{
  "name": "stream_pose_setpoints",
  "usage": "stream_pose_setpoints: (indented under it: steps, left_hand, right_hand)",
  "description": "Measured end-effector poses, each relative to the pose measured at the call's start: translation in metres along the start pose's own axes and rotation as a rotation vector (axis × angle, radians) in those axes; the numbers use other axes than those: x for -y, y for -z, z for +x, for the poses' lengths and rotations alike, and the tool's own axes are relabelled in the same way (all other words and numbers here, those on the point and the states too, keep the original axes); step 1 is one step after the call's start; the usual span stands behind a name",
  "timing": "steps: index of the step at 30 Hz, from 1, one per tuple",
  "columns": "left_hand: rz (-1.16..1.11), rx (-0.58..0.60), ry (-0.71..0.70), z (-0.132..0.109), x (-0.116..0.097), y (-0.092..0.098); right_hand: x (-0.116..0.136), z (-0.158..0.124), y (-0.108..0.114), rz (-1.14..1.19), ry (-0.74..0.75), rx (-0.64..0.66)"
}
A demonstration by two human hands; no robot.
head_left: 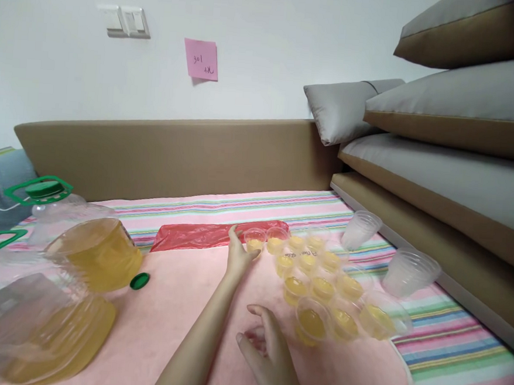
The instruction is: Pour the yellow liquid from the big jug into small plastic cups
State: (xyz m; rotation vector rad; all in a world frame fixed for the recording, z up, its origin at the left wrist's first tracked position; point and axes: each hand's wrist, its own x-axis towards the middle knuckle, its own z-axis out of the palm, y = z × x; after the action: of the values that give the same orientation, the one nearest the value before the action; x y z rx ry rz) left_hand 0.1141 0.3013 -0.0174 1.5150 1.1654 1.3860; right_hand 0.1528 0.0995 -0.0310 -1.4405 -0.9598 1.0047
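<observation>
My left hand [238, 254] reaches forward to a clear plastic cup [255, 241] of yellow liquid at the back left of a group of cups. Its thumb and fingers are around the cup's left side. Closer to me, my right hand [267, 351] hovers over the pink mat [178, 316], fingers loosely curled and apart, holding nothing. Several more plastic cups [322, 288] with yellow liquid stand in rows to the right of both hands. The nearest of these to my right hand is a front cup [312, 322].
Large clear jugs [98, 255] of yellow liquid lie tilted at the left, near a green cap [140, 281]. Stacks of cups [411, 272] lie on the striped cloth at right. A red plastic bag [196, 236] lies behind; cushions [452, 171] are piled at right.
</observation>
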Motion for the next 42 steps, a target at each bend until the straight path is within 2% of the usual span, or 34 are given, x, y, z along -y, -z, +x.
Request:
stream_pose_setpoints:
  steps: [2, 5, 10, 14, 16, 18, 21, 22, 24, 26, 28, 30, 34, 38, 42]
  left_hand:
    - [0.004, -0.027, -0.001, -0.005, -0.006, 0.009]
    - [-0.034, -0.017, 0.017, -0.021, -0.016, 0.032]
    - [-0.087, 0.085, 0.150, -0.067, -0.030, 0.082]
    - [-0.128, 0.132, 0.271, -0.102, -0.044, 0.107]
    - [-0.141, 0.130, 0.312, -0.115, -0.052, 0.113]
    - [-0.139, 0.135, 0.347, -0.127, -0.059, 0.116]
    - [-0.125, 0.157, 0.375, -0.141, -0.065, 0.120]
    - [-0.127, 0.169, 0.385, -0.144, -0.066, 0.121]
    - [-0.136, 0.193, 0.405, -0.150, -0.067, 0.120]
    - [-0.140, 0.216, 0.418, -0.154, -0.071, 0.113]
    - [-0.149, 0.227, 0.411, -0.157, -0.075, 0.103]
    - [-0.171, 0.240, 0.388, -0.159, -0.080, 0.090]
    - [-0.190, 0.309, 0.309, -0.165, -0.083, 0.070]
    - [-0.174, 0.335, 0.246, -0.169, -0.084, 0.056]
    - [-0.141, 0.351, 0.166, -0.167, -0.104, 0.034]
  right_hand:
    - [0.004, 0.000, 0.000, 0.002, 0.005, -0.010]
    - [0.014, -0.001, 0.003, -0.006, 0.001, -0.002]
    - [0.032, -0.009, 0.005, -0.021, 0.032, 0.070]
    - [0.052, -0.017, 0.014, 0.011, 0.105, 0.095]
    - [0.063, -0.017, 0.034, 0.074, 0.174, 0.085]
    - [0.073, -0.012, 0.071, 0.140, 0.280, 0.002]
    - [0.075, 0.005, 0.153, 0.052, 0.422, -0.450]
    - [0.073, 0.013, 0.183, -0.037, 0.447, -0.613]
    - [0.066, 0.030, 0.237, -0.109, 0.421, -0.769]
    - [0.060, 0.048, 0.280, -0.190, 0.374, -0.815]
    - [0.056, 0.064, 0.306, -0.280, 0.329, -0.779]
    - [0.056, 0.076, 0.319, -0.363, 0.306, -0.707]
    - [0.057, 0.090, 0.327, -0.479, 0.281, -0.598]
    - [0.054, 0.098, 0.332, -0.538, 0.261, -0.581]
    - [0.048, 0.102, 0.339, -0.543, 0.275, -0.612]
